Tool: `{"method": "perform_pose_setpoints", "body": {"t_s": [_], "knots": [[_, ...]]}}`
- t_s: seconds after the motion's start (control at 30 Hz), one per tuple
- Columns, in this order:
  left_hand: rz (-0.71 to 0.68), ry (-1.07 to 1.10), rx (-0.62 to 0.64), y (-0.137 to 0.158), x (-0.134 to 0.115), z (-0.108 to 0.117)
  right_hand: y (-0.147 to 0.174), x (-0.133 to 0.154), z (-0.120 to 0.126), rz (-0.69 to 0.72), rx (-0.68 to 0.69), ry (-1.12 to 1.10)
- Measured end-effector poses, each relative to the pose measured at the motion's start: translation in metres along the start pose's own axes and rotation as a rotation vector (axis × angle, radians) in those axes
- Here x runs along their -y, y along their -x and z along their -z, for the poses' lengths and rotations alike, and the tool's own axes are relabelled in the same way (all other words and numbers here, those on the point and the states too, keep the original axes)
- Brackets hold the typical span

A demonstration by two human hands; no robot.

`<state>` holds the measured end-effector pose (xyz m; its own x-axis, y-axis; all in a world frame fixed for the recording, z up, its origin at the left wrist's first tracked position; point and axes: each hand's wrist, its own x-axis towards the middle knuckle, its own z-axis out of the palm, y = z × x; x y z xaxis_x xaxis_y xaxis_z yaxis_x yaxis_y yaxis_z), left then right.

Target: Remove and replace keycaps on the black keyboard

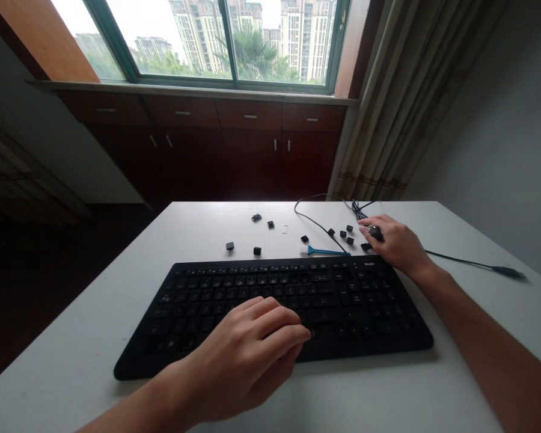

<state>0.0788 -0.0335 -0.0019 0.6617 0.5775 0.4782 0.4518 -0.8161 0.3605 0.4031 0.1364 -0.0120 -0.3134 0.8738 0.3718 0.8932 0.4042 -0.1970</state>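
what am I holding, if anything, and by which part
Right hand seemingly holds a dark object; where can't be told. Left hand: no hold visible.

you're in what looks like a home: curtains [401, 90] beside a window [228, 36], wooden cabinets [225, 156] beneath, tower blocks [295, 39] outside.

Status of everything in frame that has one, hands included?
Keyboard: flat, some keycaps missing
Loose keycaps: scattered beyond the keyboard
Blue brush: lying flat
Cable: part bundled, part loose
Left hand: curled over the keyboard, grip unclear
Right hand: holding a small dark object
Drawers: shut
Cupboard doors: shut
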Motion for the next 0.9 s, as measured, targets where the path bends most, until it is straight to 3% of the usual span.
{"method": "perform_pose_setpoints", "body": {"t_s": [0.27, 0.9], "knots": [[0.006, -0.016, -0.013, -0.001, 0.001, -0.002, -0.014, 0.011, 0.003, 0.071, 0.208, 0.070], [-0.012, 0.000, 0.009, -0.005, -0.001, 0.001, 0.001, 0.018, -0.003, -0.002, 0.034, 0.063]]}}
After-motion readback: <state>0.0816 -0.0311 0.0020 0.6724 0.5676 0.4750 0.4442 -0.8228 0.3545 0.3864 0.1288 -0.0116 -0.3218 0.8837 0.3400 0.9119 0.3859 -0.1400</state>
